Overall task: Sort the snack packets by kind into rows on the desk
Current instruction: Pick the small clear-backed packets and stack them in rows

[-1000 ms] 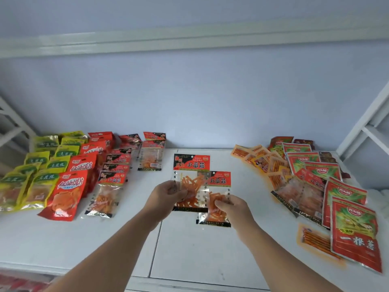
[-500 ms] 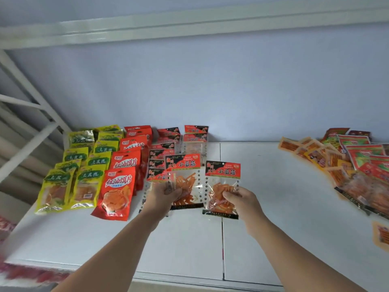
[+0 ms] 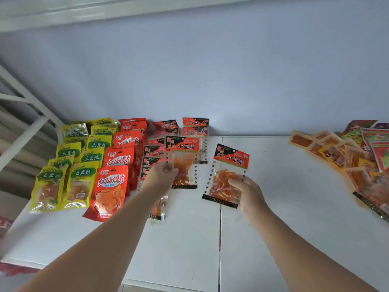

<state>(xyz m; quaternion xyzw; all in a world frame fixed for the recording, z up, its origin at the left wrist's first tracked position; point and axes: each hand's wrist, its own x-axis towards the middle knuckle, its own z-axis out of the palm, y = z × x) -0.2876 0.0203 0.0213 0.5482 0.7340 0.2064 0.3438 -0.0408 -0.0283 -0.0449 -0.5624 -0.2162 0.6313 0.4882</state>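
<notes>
Over the middle of the white desk two clear 小面筋 packets with red-and-black headers are held up at once, so the step in hand is judged to be the placing of this kind into its row

One packet, call it the left packet, is pinched by the left hand, with the fingers curled round its left edge. It's carried right above the near part of the matching row. Whether it's touching the packets under it can't be told from this angle

The right packet is gripped by the right hand at its lower right side, thumb laid across the front. It's tilted a bit, kept off the desk and held apart from the row

Further left, yellow-green 土豆丝 packets and red 红油馍片 packets are laid out in overlapping rows, and a jumbled pile is left at the far right, so roughly half the sorting looks done (just a guess)

Next, the left packet probably needs to be lowered onto the front of its row, overlapped like the rest with the header showing, then let go. After that the right packet has to be brought across to the left. The film looks slippery, so a flat, gentle set-down is likely wanted or the row gets nudged
</notes>
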